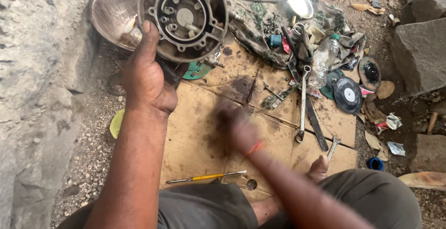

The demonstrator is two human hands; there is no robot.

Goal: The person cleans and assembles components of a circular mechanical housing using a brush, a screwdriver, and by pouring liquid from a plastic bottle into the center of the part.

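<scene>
A person's left hand (147,78) holds a round metal housing (183,17) up, open face toward the camera, above a cardboard sheet (195,131), while the blurred right hand (239,129), grip unclear, hovers lower right of it.

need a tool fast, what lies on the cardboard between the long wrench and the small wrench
A dark flat bar lies between the long wrench and the small wrench, on the cardboard; head view.

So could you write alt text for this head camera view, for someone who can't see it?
A person's left hand holds up a round grey metal housing, while the blurred right hand hovers over stained cardboard. A long wrench, a yellow-handled screwdriver and a metal bowl lie around.
</scene>
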